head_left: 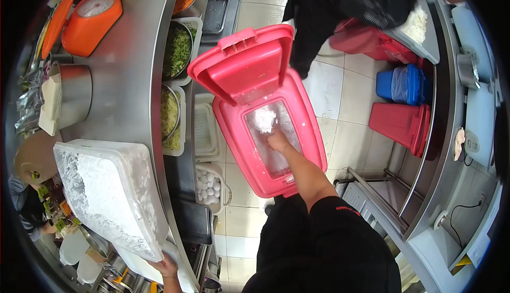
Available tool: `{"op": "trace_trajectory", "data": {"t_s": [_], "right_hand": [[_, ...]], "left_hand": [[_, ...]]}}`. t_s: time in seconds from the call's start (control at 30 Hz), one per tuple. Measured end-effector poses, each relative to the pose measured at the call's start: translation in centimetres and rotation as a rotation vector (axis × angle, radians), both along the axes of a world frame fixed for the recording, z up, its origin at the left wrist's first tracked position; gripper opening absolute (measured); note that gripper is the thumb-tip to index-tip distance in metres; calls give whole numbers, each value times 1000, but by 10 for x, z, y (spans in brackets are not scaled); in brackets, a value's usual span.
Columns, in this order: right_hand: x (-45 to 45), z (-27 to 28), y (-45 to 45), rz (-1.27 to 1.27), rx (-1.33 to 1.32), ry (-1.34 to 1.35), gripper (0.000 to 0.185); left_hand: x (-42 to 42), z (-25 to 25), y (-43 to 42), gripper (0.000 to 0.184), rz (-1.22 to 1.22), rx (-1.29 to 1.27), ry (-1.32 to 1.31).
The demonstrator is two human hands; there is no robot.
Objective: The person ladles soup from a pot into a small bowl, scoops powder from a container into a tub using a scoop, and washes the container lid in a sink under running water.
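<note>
A pink bin (pixel 311 125) stands on the floor with its hinged lid (pixel 247 72) tipped up, and white powder lies inside. My right hand (pixel 276 140) reaches through the opening, closed on what looks like a scoop heaped with white powder (pixel 264 119); the scoop's body is mostly hidden. On the steel counter sits a white plastic tub (pixel 142 187), its inside coated in white powder. At the tub's near corner, my left hand (pixel 166 266) is closed on the rim, its fingers partly out of sight underneath.
An orange scale (pixel 95 32) and a steel pot (pixel 77 96) stand on the counter (pixel 127 75). Below are shredded vegetables (pixel 178 54) and a basket of eggs (pixel 208 187). A person in black (pixel 313 22) stands beyond the bin. Blue (pixel 404 85) and red bins (pixel 396 125) line the right.
</note>
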State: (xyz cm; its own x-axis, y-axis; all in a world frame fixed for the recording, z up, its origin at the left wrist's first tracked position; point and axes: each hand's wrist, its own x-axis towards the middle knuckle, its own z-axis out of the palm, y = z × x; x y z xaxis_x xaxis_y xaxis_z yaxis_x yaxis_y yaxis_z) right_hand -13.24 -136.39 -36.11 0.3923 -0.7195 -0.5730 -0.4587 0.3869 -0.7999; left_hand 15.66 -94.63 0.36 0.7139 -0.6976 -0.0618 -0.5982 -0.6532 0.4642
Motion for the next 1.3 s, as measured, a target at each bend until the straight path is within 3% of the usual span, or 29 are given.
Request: {"op": "trace_trajectory", "data": {"t_s": [0.1,0.27,0.47,0.6,0.67,0.77,0.87,0.97,1.13,1.17,1.27,1.3], "right_hand": [[-6,2,9,30,179,162,21],[-23,38,18,51,153,254,27],[-38,125,8,246,252,461,39],[-50,134,27,193,219,374,41],[-56,134,39,166,-44,302,41],[-54,176,44,59,160,192,39],[-58,201,50,94,158,272,36],[-79,189,60,111,81,185,29],[-92,264,61,151,88,228,18],[-104,266,58,306,-52,175,18],[-97,346,54,441,-66,216,18],[-88,381,55,335,72,231,18]], "left_hand": [[-8,4,-21,64,-8,-92,-107],[-1,15,-28,60,-132,-27,-74],[-4,16,-41,42,-116,-157,-155],[0,16,-33,40,-139,-97,-181],[-2,19,-39,39,-164,-122,-207],[-3,18,-39,37,-152,-171,-165],[-2,21,-40,37,-180,-152,-203],[-3,23,-44,41,-195,-224,-236],[-7,23,-45,61,-118,-362,-172],[-6,23,-45,61,-103,-376,-182],[-8,24,-46,68,-185,-359,-328],[-8,23,-46,68,-160,-374,-331]]}}
